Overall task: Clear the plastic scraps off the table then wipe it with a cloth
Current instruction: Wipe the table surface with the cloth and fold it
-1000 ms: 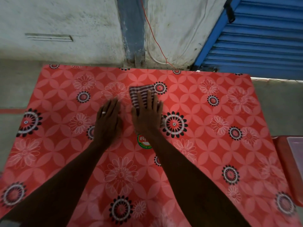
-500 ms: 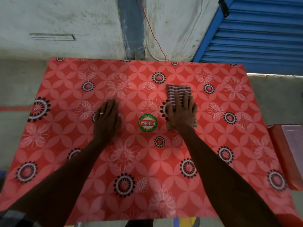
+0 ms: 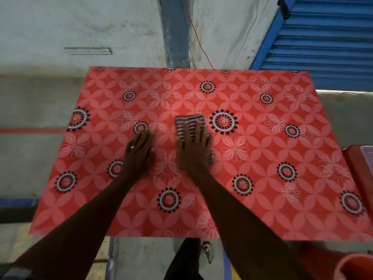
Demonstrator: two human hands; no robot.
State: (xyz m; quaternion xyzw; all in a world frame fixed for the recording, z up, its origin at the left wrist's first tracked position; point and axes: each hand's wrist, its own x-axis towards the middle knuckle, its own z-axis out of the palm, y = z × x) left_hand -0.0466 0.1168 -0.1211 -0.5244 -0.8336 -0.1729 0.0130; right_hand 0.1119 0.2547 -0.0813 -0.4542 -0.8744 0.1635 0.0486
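The table (image 3: pixel 262 158) carries a red plastic cover printed with black and white flowers. A folded striped cloth (image 3: pixel 188 123) lies near its middle. My right hand (image 3: pixel 194 150) presses flat on the cloth's near part, fingers spread over the stripes. My left hand (image 3: pixel 139 152), with a ring on one finger, rests palm down on the cover just left of the cloth and holds nothing. I see no plastic scraps on the cover.
A red container (image 3: pixel 357 172) stands at the table's right edge, and a red bucket rim (image 3: pixel 355 267) shows at the bottom right. A blue shutter (image 3: pixel 323 37) and a grey wall lie beyond the far edge. My sandalled foot (image 3: pixel 207 251) shows below the near edge.
My right hand has slid the cloth leftward, back toward the table's middle, and now covers the round sticker. My left hand has stayed in place. More of the near edge shows.
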